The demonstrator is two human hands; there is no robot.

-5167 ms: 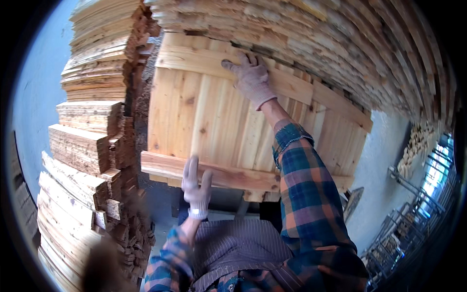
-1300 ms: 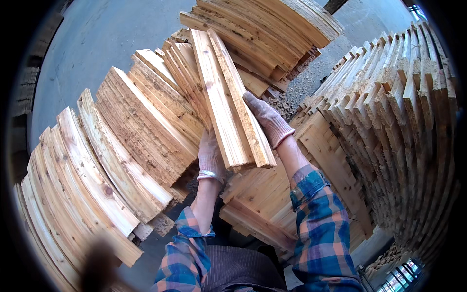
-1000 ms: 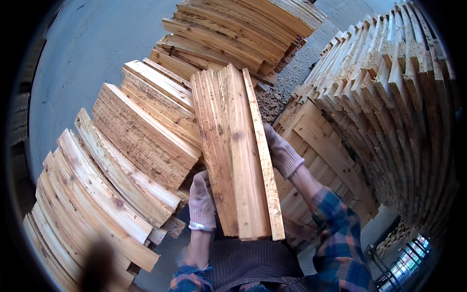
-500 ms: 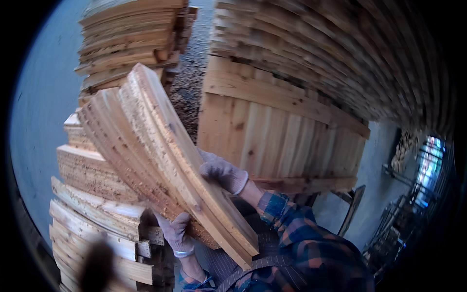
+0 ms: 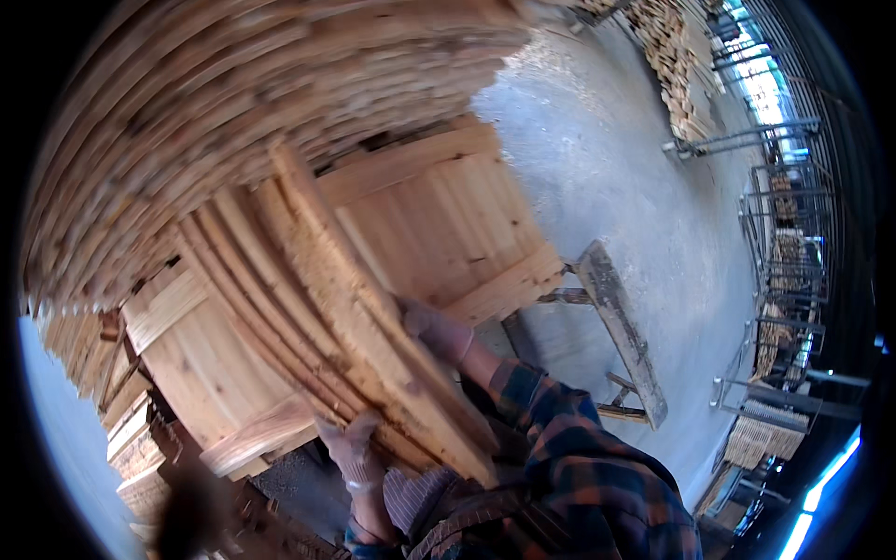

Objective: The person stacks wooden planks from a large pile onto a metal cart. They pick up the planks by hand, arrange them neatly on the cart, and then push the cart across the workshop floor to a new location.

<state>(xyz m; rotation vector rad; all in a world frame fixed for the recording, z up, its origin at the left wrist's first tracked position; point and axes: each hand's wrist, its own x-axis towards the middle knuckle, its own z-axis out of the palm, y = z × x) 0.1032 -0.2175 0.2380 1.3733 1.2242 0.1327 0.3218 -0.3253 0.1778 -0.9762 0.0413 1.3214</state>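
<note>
Between my two gloved hands I carry a bundle of wooden boards (image 5: 327, 289), several long planks side by side with sawdust on them. My left hand (image 5: 353, 450), in a light knitted glove, grips the bundle low on its left side. On the right side my right hand (image 5: 437, 334) is wrapped round the outer plank's edge, its fingers partly hidden by the wood. Beneath the bundle lies a flat wooden panel (image 5: 439, 224) of joined boards with crosswise battens, showing on both sides of it.
A tall stack of boards (image 5: 187, 112) rises behind the panel. Loose timber (image 5: 140, 448) is piled at the lower left. A wooden trestle (image 5: 621, 336) stands on the concrete floor (image 5: 597, 149) to the right. Metal racks with wood (image 5: 784, 271) line the far right.
My view has swung right, from the piles on the left to the panel and trestle. The boards have come along in both hands and now hang over the panel.
</note>
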